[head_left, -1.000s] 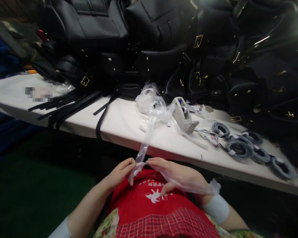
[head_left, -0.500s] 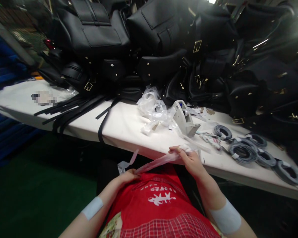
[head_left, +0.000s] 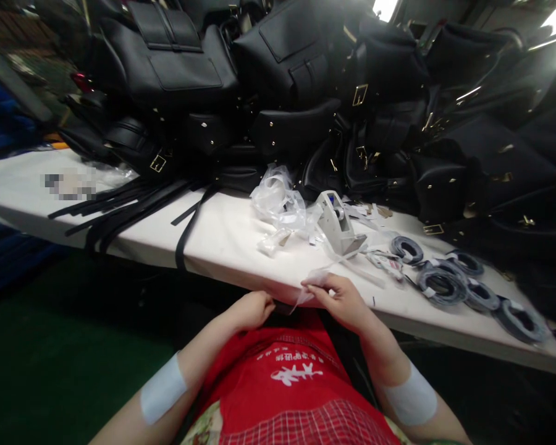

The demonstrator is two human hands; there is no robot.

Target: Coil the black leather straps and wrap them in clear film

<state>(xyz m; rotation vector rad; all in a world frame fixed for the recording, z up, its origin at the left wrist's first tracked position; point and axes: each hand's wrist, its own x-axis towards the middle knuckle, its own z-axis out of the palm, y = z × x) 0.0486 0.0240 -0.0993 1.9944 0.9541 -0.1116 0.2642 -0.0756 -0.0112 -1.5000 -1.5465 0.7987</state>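
Note:
My right hand [head_left: 340, 298] pinches a thin clear plastic strip [head_left: 312, 279] at the front edge of the white table [head_left: 222, 238]. The strip's lower end hangs toward my left hand [head_left: 252, 310], which is curled closed just below the table edge; what it holds is hidden. Both hands sit close together above my red apron [head_left: 291, 377]. A grey tape dispenser [head_left: 338, 224] stands just beyond my right hand, with a crumpled heap of clear plastic [head_left: 278, 201] to its left.
Black leather bags [head_left: 278, 80] are piled along the whole back of the table. Loose black straps [head_left: 134, 201] lie at the left, one hanging over the edge. Several grey coiled cords [head_left: 445, 283] lie at the right. Dark green floor shows at lower left.
My hands have come together at the table edge, gathering the plastic strip that was stretched between them. The left hand has risen from my lap.

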